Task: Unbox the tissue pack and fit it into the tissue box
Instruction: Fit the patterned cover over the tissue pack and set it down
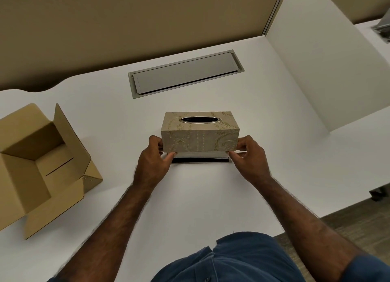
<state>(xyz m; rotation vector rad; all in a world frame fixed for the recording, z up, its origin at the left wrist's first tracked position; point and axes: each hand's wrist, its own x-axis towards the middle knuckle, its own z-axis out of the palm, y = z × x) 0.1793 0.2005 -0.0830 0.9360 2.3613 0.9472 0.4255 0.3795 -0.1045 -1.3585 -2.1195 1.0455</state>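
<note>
A beige patterned tissue box cover (199,141) with a dark oval slot on top is held just above the white desk (190,197). My left hand (155,163) grips its left end and my right hand (250,159) grips its right end. Below the cover's lower edge a thin white strip of the tissue pack (200,154) shows, resting on a black base (200,160) that lies flat on the desk. Most of the pack is hidden inside the cover.
An open brown cardboard box (38,165) with its flaps spread lies at the desk's left edge. A grey cable hatch (185,74) is set into the desk behind the tissue box. A white partition (312,70) stands on the right.
</note>
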